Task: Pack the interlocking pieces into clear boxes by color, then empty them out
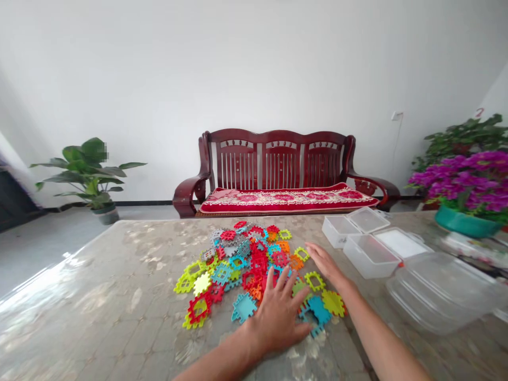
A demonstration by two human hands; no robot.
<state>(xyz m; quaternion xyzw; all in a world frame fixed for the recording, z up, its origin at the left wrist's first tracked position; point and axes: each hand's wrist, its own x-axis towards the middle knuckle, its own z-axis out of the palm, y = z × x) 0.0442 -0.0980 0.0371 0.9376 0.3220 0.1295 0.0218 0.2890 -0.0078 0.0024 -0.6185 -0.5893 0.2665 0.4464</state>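
A loose heap of toothed plastic building panels (257,259) in red, blue, lime, orange and grey lies on the table. My left hand (278,312) is palm down over the near side of the heap, fingers spread, and covers some panels. Close to its thumb lies a blue panel (317,309), with a lime panel (333,302) beside it. My right hand (323,263) is at the heap's right edge, fingers stretched out and nothing seen in them. Near its fingertips is a lime window-frame panel (302,254). Whether either hand touches a panel I cannot tell.
Two clear plastic boxes with raised lids, one box (369,259) nearer, stand on the right of the patterned table (130,296). A larger clear container (444,291) sits closer to me. Purple flowers (468,177) fill a teal pot behind it. A wooden bench (278,159) stands beyond.
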